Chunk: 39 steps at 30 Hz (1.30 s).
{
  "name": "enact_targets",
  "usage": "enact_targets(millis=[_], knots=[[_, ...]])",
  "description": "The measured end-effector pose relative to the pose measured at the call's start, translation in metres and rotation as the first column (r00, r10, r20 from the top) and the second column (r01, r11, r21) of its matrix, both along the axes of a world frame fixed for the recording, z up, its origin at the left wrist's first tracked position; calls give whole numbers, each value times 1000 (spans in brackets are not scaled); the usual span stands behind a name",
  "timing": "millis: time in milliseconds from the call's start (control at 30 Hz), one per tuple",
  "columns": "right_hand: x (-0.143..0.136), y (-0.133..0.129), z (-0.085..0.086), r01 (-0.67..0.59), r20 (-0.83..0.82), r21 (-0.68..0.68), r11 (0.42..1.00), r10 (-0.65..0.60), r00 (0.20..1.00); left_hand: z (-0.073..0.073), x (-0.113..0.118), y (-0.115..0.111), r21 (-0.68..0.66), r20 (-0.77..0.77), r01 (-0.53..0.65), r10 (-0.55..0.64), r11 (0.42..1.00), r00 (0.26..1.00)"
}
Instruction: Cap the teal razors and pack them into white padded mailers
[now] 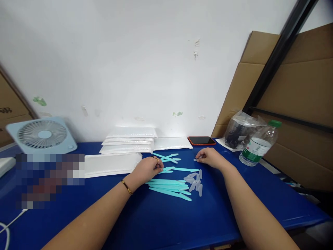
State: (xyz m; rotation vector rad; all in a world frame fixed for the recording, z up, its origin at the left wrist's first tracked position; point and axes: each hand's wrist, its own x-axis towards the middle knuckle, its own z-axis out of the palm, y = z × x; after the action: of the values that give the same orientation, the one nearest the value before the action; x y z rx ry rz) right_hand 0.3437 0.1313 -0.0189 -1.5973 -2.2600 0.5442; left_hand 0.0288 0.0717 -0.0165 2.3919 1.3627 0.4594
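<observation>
My left hand (149,170) is closed, its thumb and fingers pinching a teal eyebrow razor (169,168) just above the table. The fingers hide part of its handle. Between the fingertips of my right hand (209,157) is a small clear blade cap (195,160), mostly covered. Several teal razors (169,187) lie side by side in front of me, and a few crossed razors (170,158) rest farther back. To the right of the nearer row is a loose pile of translucent caps (194,180).
White padded mailers (128,140) are stacked against the wall, another mailer (110,165) lying nearer. A phone (202,140) sits behind my right hand. On the right stand a green-capped bottle (260,146) and a plastic-wrapped dark item (235,132); at left, a blue fan (44,134).
</observation>
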Motion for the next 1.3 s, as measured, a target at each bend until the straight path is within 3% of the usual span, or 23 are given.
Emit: enact_targets(millis=[167,333,433,600,700,867,1000,1300], knots=[[-15,-7,1,-137,-5,67,988,137,991,4,16,-14,-131,62,157,-150,979,987],[-26,-14,4,-189,-46,33,981,190,981,7,14,-10,-81,80,43,-37,996,996],[-26,-14,4,-202,-37,43,978,204,978,7,8,-6,-147,97,86,-72,985,993],[-10,-9,5,-158,20,43,986,158,987,3,17,-11,148,6,211,-214,966,977],[1,-7,6,-125,44,12,992,124,991,3,24,-16,216,-138,284,-259,934,956],[0,-8,8,-169,32,-7,986,169,985,5,16,-18,247,-239,241,-182,939,954],[-13,-13,8,-280,-25,22,960,281,959,6,9,-18,214,-224,233,-184,949,957],[-52,-16,-7,-316,-112,126,940,330,937,11,-1,-13,147,-190,179,-150,973,970]])
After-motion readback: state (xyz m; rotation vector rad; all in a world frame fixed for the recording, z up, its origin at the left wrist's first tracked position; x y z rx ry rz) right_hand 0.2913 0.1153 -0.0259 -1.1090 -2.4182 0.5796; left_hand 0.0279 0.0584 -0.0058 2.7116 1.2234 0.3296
